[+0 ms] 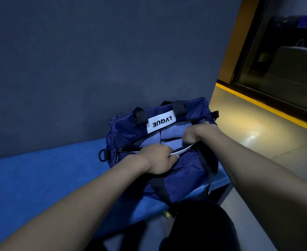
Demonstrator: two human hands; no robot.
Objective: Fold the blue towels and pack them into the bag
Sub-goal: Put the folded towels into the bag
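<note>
The navy bag [167,160] is set at the right end of the blue-covered surface [40,178], its far side against the dark wall [94,51]. Folded blue towels [169,135] are seen inside the open mouth. The near lip of the opening is pinched in the left hand [158,161], fingers curled round the pale zip edge. The right hand [198,132] is pushed down into the right end of the opening; its fingers are hidden, so its grip cannot be told.

The step is judged to be tucking in the towels, or closing. The lip is best kept pulled toward the body while the towels are pressed below the zip line, so no cloth is caught.

Room is tight rightward: the surface's right edge lies just beside the bag, with floor [257,124] beyond. Open surface is left free on the left.
</note>
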